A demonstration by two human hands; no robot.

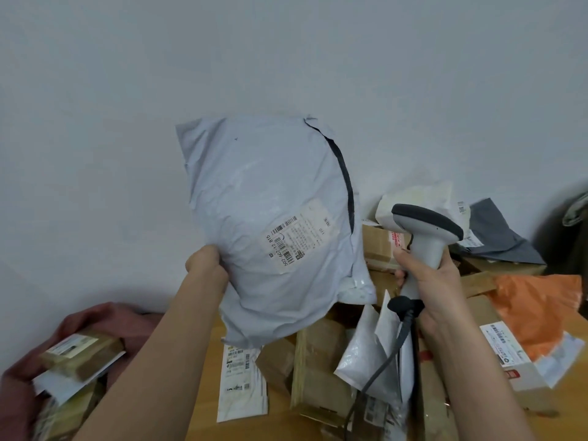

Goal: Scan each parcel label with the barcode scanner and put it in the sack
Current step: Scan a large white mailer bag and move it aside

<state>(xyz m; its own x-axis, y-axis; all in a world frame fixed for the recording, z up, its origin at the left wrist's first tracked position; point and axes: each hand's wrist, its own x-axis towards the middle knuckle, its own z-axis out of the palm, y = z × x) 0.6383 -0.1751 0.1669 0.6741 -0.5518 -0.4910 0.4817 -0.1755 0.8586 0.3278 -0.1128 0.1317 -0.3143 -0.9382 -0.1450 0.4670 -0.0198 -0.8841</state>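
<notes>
Against white wall, left hand [206, 265] grips parcel [273, 224]; right hand [429, 281] clasps scanner [426, 230] beside.

A plain pale grey-white wall [286, 58] fills the upper half of the view, bare and evenly lit by soft, diffuse light with no hard shadows. At the far right edge a dark shape [576, 237] stands against it, too cut off to identify

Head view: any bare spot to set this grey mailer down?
Hardly. The heap right of the grey mailer is packed: cardboard boxes, orange bag, dark grey bag. The sack at lower left already holds parcels. Only a bare strip of cardboard beside the left forearm shows.
</notes>
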